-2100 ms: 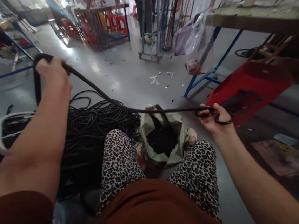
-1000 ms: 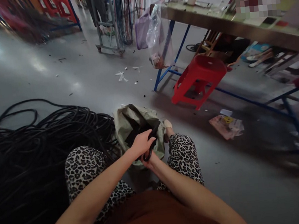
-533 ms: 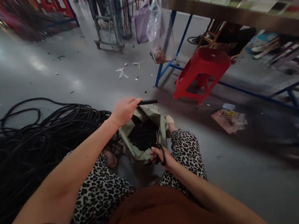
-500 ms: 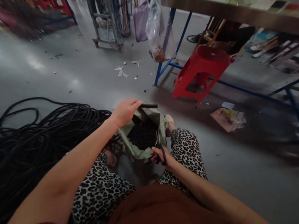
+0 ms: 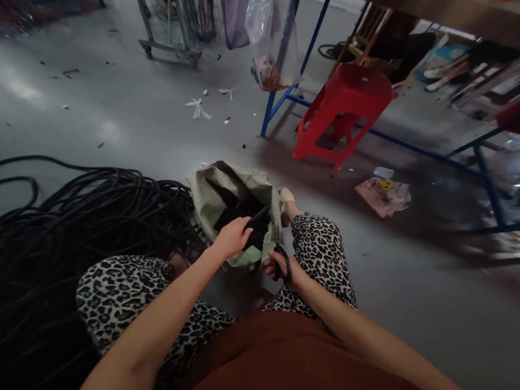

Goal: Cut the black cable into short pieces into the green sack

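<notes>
Left hand [image 5: 231,239]: closed on black cord [image 5: 260,215]. Right hand [image 5: 295,272]: gripping loop-handled scissors [image 5: 287,264]. Sack [image 5: 205,201]: crinkled, greenish, open-mouthed. Beside it: cord pile [image 5: 117,199], black, tangled.

Down it comes: the left hand [image 5: 232,239] has been drawn back from the bag's [image 5: 205,191] far rim, the held black cord [image 5: 259,214] now tilted over the opening.

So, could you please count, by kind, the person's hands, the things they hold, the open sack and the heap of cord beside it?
Hands (left hand, right hand): 2
Black cord piece, in the left hand: 1
Scissors, in the right hand: 1
Open sack: 1
Heap of black cord: 1
Total: 6
</notes>
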`<state>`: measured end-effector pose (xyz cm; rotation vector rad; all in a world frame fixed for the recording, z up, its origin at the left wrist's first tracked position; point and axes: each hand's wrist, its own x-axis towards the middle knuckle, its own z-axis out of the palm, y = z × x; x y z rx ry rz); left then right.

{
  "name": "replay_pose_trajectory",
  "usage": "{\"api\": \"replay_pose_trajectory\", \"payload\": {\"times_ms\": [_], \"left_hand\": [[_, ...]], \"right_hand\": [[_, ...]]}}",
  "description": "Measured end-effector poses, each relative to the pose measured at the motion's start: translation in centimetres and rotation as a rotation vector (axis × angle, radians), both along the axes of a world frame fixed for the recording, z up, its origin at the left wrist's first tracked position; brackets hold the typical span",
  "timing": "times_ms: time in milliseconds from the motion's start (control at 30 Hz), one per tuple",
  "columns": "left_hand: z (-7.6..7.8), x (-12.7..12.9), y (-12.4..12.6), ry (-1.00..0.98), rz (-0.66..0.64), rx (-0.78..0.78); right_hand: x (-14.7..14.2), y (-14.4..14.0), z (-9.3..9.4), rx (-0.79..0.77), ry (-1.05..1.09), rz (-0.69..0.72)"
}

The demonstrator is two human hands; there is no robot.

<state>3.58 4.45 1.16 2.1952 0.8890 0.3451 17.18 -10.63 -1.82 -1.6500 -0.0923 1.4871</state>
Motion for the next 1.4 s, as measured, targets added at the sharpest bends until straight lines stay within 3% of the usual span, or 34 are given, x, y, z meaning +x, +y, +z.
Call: {"api": "replay_pose_trajectory", "payload": {"times_ms": [133, 200, 433, 700, 933, 1167, 1400], "left_hand": [[-0.3, -1.1, -0.4, -0.06, -0.024, -0.077], [-0.6, -2.5, -0.5, -0.053, -0.043, -0.118], [-1.4, -6.5, 1.3, 0.105, 0.08, -0.133], [-4.3, -5.1, -1.1, 0.092, 0.108, -0.219], [-4.7, -5.0, -1.2, 0.025, 0.132, -0.238], [-5.6, -4.7, -2.0, 0.089, 0.117, -0.285], [-5.6, -4.0, -1.8, 0.151, 0.09, -0.21]], "right_hand": [[0.1, 0.1, -0.1, 0.042, 0.032, -0.022], [0.0, 0.2, 0.0, 0.034, -0.006, 0.025], [-0.4, 0.7, 0.3, -0.076, -0.068, 0.213], [-0.8, 1.4, 0.2, -0.103, -0.19, 0.403], [-1.1, 1.5, 0.4, -0.11, -0.229, 0.575], [-1.1, 1.5, 0.2, -0.12, -0.265, 0.632], [-1.1, 1.8, -0.5, -0.16, -0.261, 0.632]]}}
